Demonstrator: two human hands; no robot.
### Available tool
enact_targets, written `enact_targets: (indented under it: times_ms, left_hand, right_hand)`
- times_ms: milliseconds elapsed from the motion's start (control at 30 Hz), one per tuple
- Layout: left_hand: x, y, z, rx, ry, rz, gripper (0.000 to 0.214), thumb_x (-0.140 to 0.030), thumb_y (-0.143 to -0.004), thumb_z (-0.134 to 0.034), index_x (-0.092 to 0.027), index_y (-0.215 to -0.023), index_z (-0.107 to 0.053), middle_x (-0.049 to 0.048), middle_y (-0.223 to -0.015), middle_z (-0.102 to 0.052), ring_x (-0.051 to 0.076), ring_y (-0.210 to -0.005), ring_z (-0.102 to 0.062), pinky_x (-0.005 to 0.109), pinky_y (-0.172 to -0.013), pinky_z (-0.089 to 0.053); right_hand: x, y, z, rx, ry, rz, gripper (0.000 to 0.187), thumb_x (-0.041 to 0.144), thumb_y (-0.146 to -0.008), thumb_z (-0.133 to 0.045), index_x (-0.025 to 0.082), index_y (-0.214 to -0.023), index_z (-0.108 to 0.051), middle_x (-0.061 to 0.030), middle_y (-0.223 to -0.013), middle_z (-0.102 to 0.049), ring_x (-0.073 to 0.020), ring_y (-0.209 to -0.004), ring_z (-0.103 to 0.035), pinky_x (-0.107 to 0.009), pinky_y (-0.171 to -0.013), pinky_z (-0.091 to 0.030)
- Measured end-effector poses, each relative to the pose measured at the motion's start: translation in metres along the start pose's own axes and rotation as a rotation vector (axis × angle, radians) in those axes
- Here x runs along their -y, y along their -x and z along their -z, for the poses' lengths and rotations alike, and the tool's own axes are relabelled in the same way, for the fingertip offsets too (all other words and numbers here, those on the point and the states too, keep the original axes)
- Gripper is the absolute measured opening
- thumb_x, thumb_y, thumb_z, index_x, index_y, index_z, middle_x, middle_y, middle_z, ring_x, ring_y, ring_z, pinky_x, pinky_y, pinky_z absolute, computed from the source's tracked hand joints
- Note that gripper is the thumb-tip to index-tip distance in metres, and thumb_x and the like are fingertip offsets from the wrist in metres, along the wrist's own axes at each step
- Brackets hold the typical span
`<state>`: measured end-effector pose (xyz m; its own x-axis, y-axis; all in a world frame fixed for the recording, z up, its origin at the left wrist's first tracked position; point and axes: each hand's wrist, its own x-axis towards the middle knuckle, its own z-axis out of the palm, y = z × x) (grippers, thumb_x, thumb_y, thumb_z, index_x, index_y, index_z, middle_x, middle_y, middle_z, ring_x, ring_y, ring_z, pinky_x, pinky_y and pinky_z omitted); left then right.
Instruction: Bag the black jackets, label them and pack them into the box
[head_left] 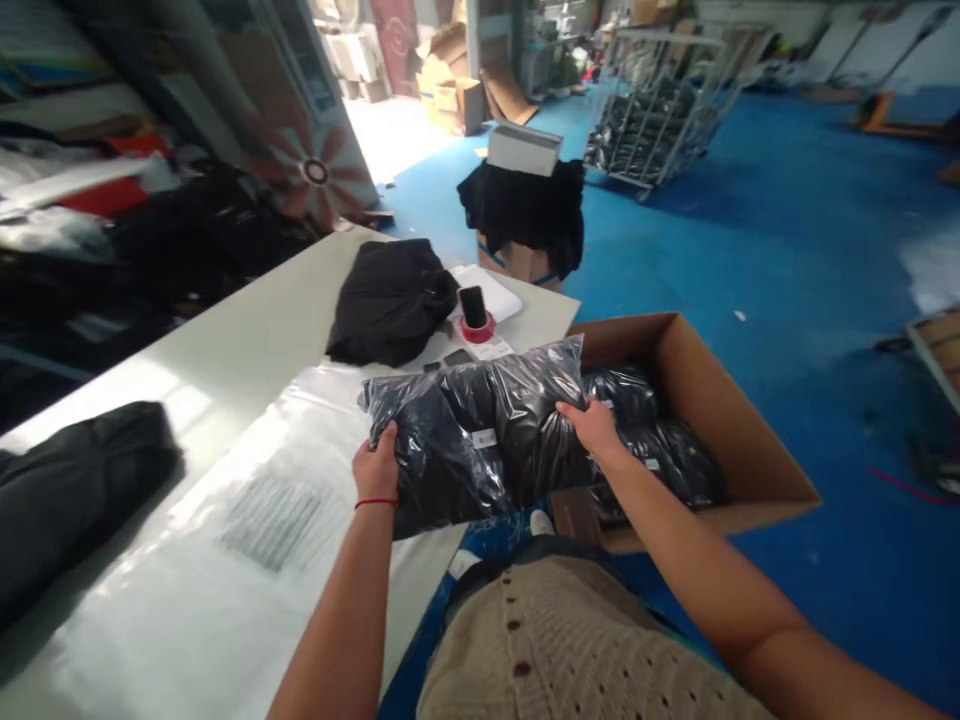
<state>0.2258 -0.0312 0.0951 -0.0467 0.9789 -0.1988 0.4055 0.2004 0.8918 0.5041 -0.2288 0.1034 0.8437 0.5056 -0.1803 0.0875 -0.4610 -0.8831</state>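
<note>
Between my two hands is a clear plastic bag of folded black clothing (465, 430) with a small white label near its middle. My left hand (376, 465), with a red string at the wrist, grips the bag's left end. My right hand (592, 425) pinches its right end, thumb on top. The bag is held over the table's edge and partly over an open cardboard box (735, 420). Inside that box lie several similar bagged black garments (667, 455). A large white plastic sheet or bag (247, 540) with printed lines lies on the table to the left.
On the pale table (247, 320) are a folded black garment (386, 300), a phone (472, 305) by a red tape roll (478, 330), and a dark bundle (82, 490). Beyond stand a carton topped with black cloth (525, 205) and a white wire cart (652, 110) on the blue floor.
</note>
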Motion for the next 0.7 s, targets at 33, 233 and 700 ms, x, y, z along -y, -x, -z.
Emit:
enact_targets:
  times_ms: [33, 233, 700]
  left_hand:
    - [-0.008, 0.01, -0.027, 0.047, 0.004, -0.013, 0.055, -0.062, -0.067, -0.061, -0.01, -0.082, -0.07, 0.0038, -0.069, -0.067, 0.019, -0.07, -0.06, 0.029, -0.064, -0.046]
    - [-0.037, 0.081, -0.176, 0.322, -0.121, -0.112, 0.052, -0.06, -0.072, -0.058, -0.011, -0.083, -0.071, 0.0061, -0.071, -0.068, 0.023, -0.079, -0.063, 0.031, -0.072, -0.048]
    - [-0.001, 0.187, -0.342, 0.933, -0.663, -0.193, 0.039, -0.045, -0.082, -0.058, -0.013, -0.1, -0.07, 0.0142, -0.102, -0.071, 0.026, -0.104, -0.064, 0.03, -0.089, -0.046]
  right_hand:
    - [-0.011, -0.006, 0.024, -0.05, -0.005, -0.017, 0.037, 0.041, -0.072, -0.065, 0.012, -0.094, -0.072, -0.0091, -0.092, -0.075, -0.0248, -0.089, -0.069, -0.032, -0.081, -0.051]
    - [-0.081, -0.031, 0.161, -0.317, 0.098, -0.134, 0.034, 0.038, -0.073, -0.065, 0.012, -0.095, -0.071, -0.0101, -0.095, -0.075, -0.0248, -0.089, -0.068, -0.032, -0.082, -0.05]
    - [-0.191, -0.08, 0.317, -0.468, 0.852, -0.462, 0.061, 0.045, -0.079, -0.065, 0.011, -0.129, -0.055, -0.0236, -0.125, -0.055, -0.0374, -0.119, -0.05, -0.048, -0.098, -0.037]
